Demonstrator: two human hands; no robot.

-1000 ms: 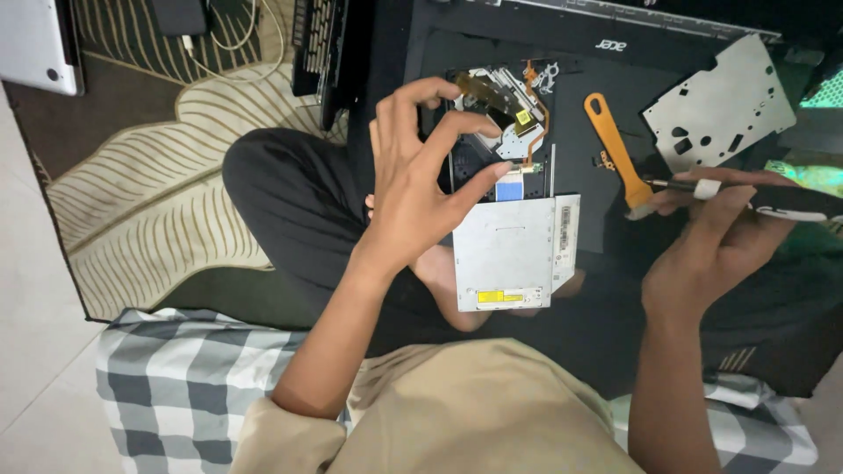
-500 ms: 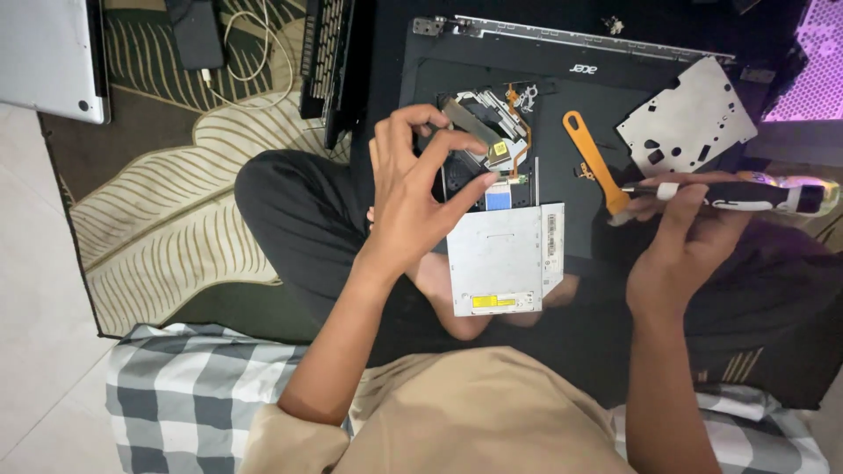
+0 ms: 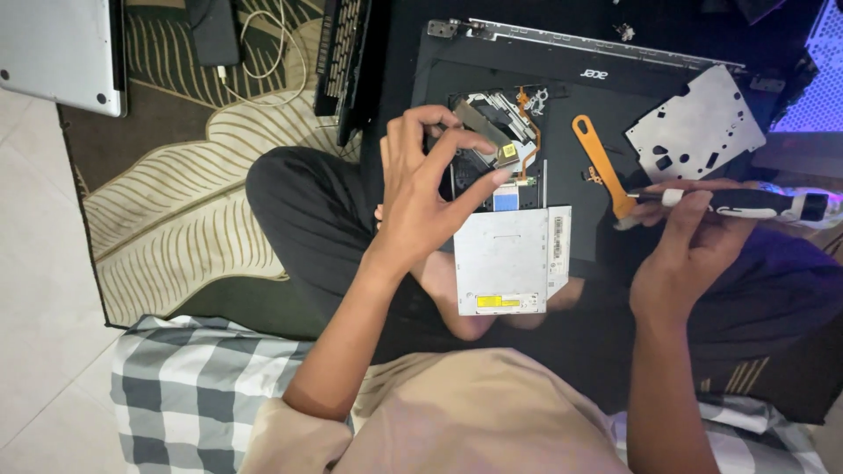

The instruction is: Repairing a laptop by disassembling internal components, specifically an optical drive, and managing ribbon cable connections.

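Observation:
My left hand (image 3: 421,189) is raised over a silver optical drive (image 3: 505,259) that rests on my crossed legs. Its thumb and fingers pinch at the small dark mechanism (image 3: 492,132) with flat cables at the drive's far end. My right hand (image 3: 689,233) grips a screwdriver (image 3: 746,202) with a black and white handle, held level and pointing left. The tip sits close to an orange plastic pry tool (image 3: 601,167) lying on a black laptop lid (image 3: 562,96).
A perforated metal plate (image 3: 698,127) lies on the lid's right side. A black keyboard panel (image 3: 347,53) stands to the left, a silver laptop (image 3: 57,48) and a charger with white cable (image 3: 219,35) on the patterned rug (image 3: 176,193). A checked cloth (image 3: 189,391) lies near.
The view has shifted a little. My left hand's fingers have closed nearer the small mechanism. My right hand keeps the screwdriver in roughly the same place.

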